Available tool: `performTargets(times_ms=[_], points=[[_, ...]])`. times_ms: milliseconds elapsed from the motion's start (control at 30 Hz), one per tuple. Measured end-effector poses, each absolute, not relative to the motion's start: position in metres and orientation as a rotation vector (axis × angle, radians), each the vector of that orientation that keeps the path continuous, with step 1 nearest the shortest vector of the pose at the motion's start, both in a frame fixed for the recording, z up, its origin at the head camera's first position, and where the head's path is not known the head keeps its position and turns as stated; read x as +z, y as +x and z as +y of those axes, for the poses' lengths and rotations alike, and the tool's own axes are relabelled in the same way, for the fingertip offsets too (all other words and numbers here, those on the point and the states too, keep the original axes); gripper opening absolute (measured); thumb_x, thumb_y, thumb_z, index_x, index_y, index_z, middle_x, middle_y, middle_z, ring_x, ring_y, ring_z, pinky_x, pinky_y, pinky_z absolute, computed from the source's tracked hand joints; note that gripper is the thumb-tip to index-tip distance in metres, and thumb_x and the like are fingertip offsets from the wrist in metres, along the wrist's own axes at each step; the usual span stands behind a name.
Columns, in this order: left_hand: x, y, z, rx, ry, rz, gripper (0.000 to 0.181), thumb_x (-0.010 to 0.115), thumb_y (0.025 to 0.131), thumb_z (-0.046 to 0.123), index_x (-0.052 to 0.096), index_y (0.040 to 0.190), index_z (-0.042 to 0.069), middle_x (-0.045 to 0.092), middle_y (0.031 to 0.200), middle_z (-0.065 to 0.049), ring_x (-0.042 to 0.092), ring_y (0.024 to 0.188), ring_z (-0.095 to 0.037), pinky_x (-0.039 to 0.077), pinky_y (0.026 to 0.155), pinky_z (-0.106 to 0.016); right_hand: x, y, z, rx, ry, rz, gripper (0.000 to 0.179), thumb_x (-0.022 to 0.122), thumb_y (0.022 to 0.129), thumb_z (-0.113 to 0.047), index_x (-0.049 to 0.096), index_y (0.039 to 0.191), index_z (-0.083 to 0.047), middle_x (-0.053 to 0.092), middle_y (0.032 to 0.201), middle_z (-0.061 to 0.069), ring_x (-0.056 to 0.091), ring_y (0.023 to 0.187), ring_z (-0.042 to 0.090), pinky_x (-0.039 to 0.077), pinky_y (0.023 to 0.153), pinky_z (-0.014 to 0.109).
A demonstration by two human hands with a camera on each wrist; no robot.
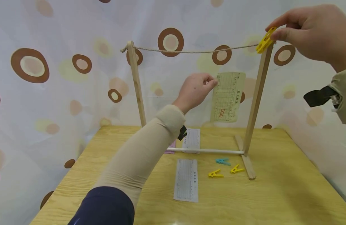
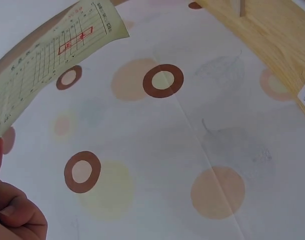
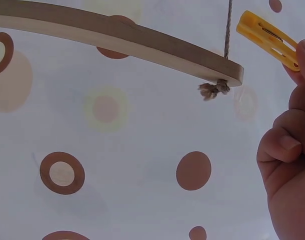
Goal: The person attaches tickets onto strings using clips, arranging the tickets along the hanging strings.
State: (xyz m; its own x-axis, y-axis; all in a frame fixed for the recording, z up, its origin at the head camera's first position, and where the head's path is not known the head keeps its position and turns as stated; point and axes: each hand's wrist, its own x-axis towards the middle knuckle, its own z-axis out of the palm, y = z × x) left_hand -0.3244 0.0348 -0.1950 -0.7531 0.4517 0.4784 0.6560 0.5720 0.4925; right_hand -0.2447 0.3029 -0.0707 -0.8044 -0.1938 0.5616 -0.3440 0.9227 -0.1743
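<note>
Your left hand (image 1: 196,90) pinches the upper left edge of a pale green paper slip (image 1: 227,97), thumb and fingers pressed together on it, so the slip hangs in the air below the string (image 1: 195,51) and between the two wooden posts, nearer the right post (image 1: 257,93). Your right hand (image 1: 308,31) pinches a yellow clothespin (image 1: 265,40) between thumb and forefinger at the top of the right post, just at the right end of the string; the other fingers (image 3: 285,145) curl in loosely.

The slip looks thin and very light, and will likely flop or curl if held by one corner, so a grip along its top edge suits it best; it would tear or crease easily under a hard squeeze. The clothespin is small, stiff plastic and probably springy: squeeze it at the tail end to open its mouth.

The slip's top edge sits well below the string and to the left of the clothespin; the two are apart.

On the bench (image 1: 288,187) lie two white slips (image 1: 186,179), two more yellow clothespins (image 1: 215,174) and a teal one (image 1: 223,161), near the foot of the right post.
</note>
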Motion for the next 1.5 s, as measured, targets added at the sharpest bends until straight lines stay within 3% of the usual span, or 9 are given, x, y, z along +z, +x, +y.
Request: performTargets(times_ms=[200, 367, 633, 833, 1133, 1500], points=[[-0.183, -0.323, 0.053, -0.929, -0.889, -2.531, 0.024, 0.052, 0.107, 0.039, 0.068, 0.109, 0.022, 0.065, 0.1, 0.01, 0.052, 0.081, -0.009, 0.04, 0.076, -0.022, -0.063, -0.26, 0.305, 0.628, 0.403, -2.529, 0.031, 0.05, 0.108, -0.027, 0.064, 0.126, -0.006, 0.05, 0.101, 0.007, 0.037, 0.08, 0.021, 0.033, 0.056, 0.02], [-0.171, -0.323, 0.064, -0.934, -0.853, -2.551, 0.025, 0.051, 0.107, 0.041, 0.067, 0.109, 0.022, 0.064, 0.103, 0.011, 0.052, 0.083, -0.008, 0.04, 0.076, -0.022, -0.054, -0.265, 0.292, 0.43, 0.424, -2.537, 0.034, 0.048, 0.108, -0.024, 0.064, 0.123, 0.003, 0.058, 0.114, 0.016, 0.041, 0.083, 0.027, 0.038, 0.052, 0.015], [-0.164, -0.324, 0.071, -0.986, -0.81, -2.522, 0.026, 0.051, 0.106, 0.042, 0.066, 0.109, 0.022, 0.063, 0.098, 0.008, 0.05, 0.078, -0.01, 0.04, 0.071, -0.022, -0.053, -0.268, 0.281, 0.431, 0.407, -2.618, 0.039, 0.049, 0.108, -0.031, 0.063, 0.127, 0.0, 0.055, 0.113, 0.017, 0.038, 0.082, 0.031, 0.037, 0.048, 0.026], [-0.155, -0.328, 0.075, -1.0, -0.783, -2.527, 0.027, 0.05, 0.106, 0.045, 0.066, 0.109, 0.023, 0.062, 0.099, 0.009, 0.05, 0.081, -0.01, 0.04, 0.073, -0.023, -0.052, -0.271, 0.277, 0.378, 0.417, -2.67, 0.041, 0.046, 0.109, -0.031, 0.061, 0.128, 0.001, 0.056, 0.121, 0.023, 0.045, 0.089, 0.035, 0.042, 0.047, 0.028], [-0.157, -0.325, 0.076, -1.053, -0.838, -2.45, 0.026, 0.051, 0.105, 0.043, 0.06, 0.098, 0.019, 0.052, 0.083, 0.001, 0.043, 0.071, -0.013, 0.034, 0.067, -0.023, -0.056, -0.27, 0.277, 0.42, 0.422, -2.766, 0.041, 0.044, 0.109, -0.027, 0.055, 0.135, 0.003, 0.049, 0.127, 0.031, 0.048, 0.091, 0.044, 0.052, 0.045, 0.035], [-0.157, -0.323, 0.076, -1.047, -0.866, -2.471, 0.025, 0.05, 0.106, 0.041, 0.065, 0.11, 0.022, 0.06, 0.096, 0.006, 0.048, 0.08, -0.01, 0.038, 0.073, -0.022, -0.058, -0.267, 0.277, 0.248, 0.421, -2.822, 0.051, 0.041, 0.11, -0.029, 0.041, 0.153, -0.003, 0.05, 0.121, 0.029, 0.054, 0.086, 0.04, 0.055, 0.05, 0.031]])
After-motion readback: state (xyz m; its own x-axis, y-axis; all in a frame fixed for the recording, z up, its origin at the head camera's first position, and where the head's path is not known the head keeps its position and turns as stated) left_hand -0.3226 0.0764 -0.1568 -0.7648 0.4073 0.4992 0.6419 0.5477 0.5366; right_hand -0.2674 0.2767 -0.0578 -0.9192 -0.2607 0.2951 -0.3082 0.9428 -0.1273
